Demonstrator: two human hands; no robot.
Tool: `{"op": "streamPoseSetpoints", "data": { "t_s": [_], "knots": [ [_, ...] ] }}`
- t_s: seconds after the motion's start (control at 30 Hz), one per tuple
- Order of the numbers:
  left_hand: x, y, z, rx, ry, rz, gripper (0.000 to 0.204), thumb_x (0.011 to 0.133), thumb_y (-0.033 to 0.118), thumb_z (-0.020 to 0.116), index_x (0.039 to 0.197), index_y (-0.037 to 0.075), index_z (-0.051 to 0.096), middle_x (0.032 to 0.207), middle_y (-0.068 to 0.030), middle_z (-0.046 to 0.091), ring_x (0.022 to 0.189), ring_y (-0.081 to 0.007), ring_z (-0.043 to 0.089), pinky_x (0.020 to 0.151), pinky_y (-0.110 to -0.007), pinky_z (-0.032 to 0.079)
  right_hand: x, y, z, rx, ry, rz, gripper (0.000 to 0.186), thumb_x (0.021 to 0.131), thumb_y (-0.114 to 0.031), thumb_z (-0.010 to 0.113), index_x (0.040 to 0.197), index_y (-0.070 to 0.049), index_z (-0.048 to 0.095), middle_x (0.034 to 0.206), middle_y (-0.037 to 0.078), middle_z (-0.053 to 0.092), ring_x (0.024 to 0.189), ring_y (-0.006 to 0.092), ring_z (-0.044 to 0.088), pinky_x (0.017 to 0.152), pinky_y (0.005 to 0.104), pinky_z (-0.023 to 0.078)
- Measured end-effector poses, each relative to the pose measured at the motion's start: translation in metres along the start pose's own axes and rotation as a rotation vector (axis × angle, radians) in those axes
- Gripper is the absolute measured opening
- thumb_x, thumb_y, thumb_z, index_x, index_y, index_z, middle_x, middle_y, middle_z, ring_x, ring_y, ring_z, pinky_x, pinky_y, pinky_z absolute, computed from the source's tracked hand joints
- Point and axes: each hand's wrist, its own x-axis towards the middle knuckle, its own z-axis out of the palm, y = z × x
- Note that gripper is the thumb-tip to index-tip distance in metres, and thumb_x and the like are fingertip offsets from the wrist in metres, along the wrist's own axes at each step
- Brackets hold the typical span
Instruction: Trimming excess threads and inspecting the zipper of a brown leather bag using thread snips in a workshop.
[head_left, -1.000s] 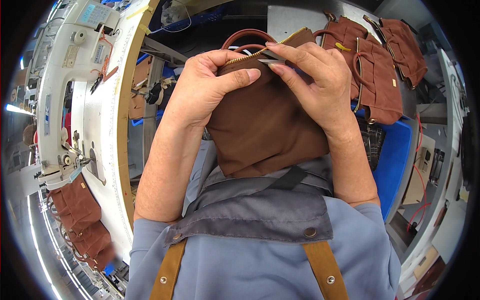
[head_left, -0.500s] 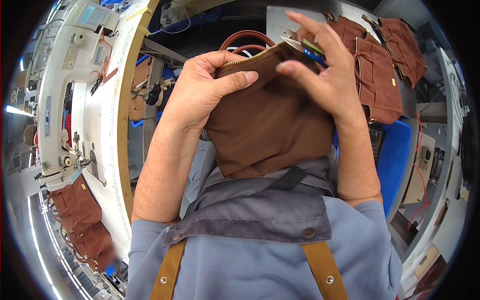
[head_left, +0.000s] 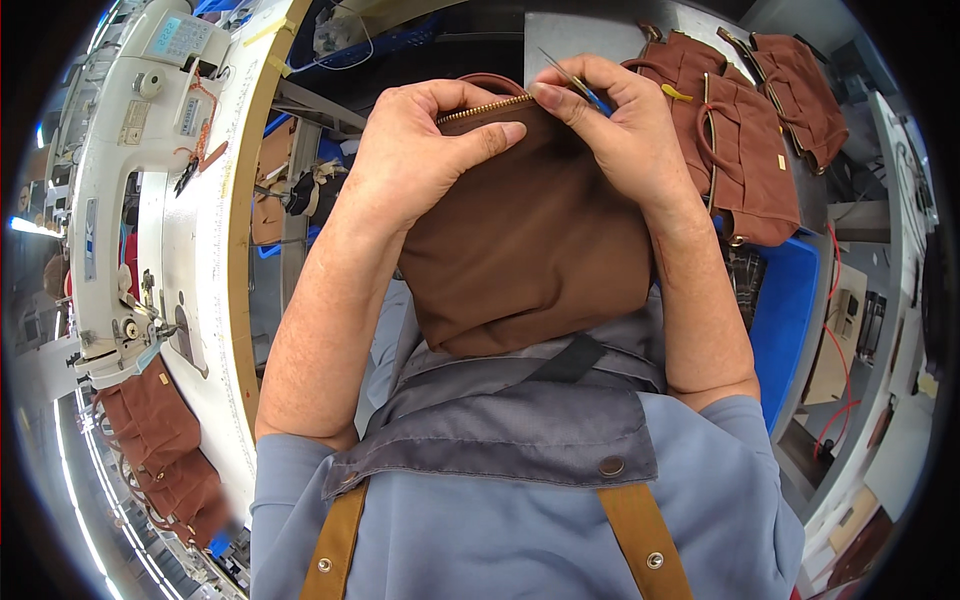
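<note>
A brown fabric bag (head_left: 530,230) with a brass-toothed zipper (head_left: 487,109) along its upper edge lies against my lap. My left hand (head_left: 425,150) is closed on the bag's left top edge, its thumb over the fabric below the zipper. At the zipper's right end, my right hand (head_left: 625,130) pinches the edge between thumb and finger. Tucked in that same hand are thread snips (head_left: 598,102) with a blue handle, their thin metal point sticking out up and left. The palm hides most of the snips. Behind the zipper shows part of a reddish-brown handle (head_left: 495,82).
At left stands a white sewing machine (head_left: 110,200) on a table with a yellow-taped edge (head_left: 245,220). More brown bags (head_left: 165,450) hang beside it. Several finished brown bags (head_left: 755,160) lie on the right-hand metal surface, above a blue bin (head_left: 785,320).
My right hand has come down and left from its spread position and now pinches the zipper edge, the snips turned within it. The bag has shifted slightly left.
</note>
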Motion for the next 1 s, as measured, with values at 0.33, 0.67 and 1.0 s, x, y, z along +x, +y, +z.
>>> {"op": "streamPoseSetpoints", "data": {
  "t_s": [0.33, 0.67, 1.0],
  "knots": [
    [0.003, -0.013, 0.0, -0.231, -0.047, -0.068, 0.021, 0.081, 0.007, 0.086, 0.099, 0.002, 0.076, 0.094, -0.004, 0.075, 0.085, -0.0087, 0.068, 0.082, -0.022, 0.052, -0.017, -0.009, -0.007, -0.773, 0.193, -0.52, 0.03, 0.08, -0.032, 0.079, 0.109, -0.023, 0.078, 0.099, -0.005, 0.064, 0.071, 0.0094, 0.058, 0.066, 0.0304, 0.036],
    [0.001, -0.011, 0.0, -0.238, -0.057, -0.111, 0.023, 0.081, 0.004, 0.084, 0.101, 0.001, 0.076, 0.096, -0.0048, 0.075, 0.086, -0.0091, 0.069, 0.082, -0.023, 0.054, -0.019, -0.008, -0.008, -0.756, 0.181, -0.526, 0.032, 0.079, -0.032, 0.08, 0.11, -0.025, 0.079, 0.101, -0.005, 0.064, 0.071, 0.0097, 0.058, 0.067, 0.0306, 0.037],
    [0.001, -0.009, 0.0, -0.251, -0.054, -0.146, 0.021, 0.081, 0.004, 0.084, 0.1, 0.001, 0.075, 0.094, -0.0039, 0.075, 0.086, -0.0082, 0.069, 0.082, -0.022, 0.054, -0.021, -0.007, -0.006, -0.756, 0.181, -0.494, 0.034, 0.079, -0.031, 0.081, 0.113, -0.024, 0.078, 0.091, -0.007, 0.065, 0.068, 0.0096, 0.057, 0.066, 0.0307, 0.036]
  ]
}}
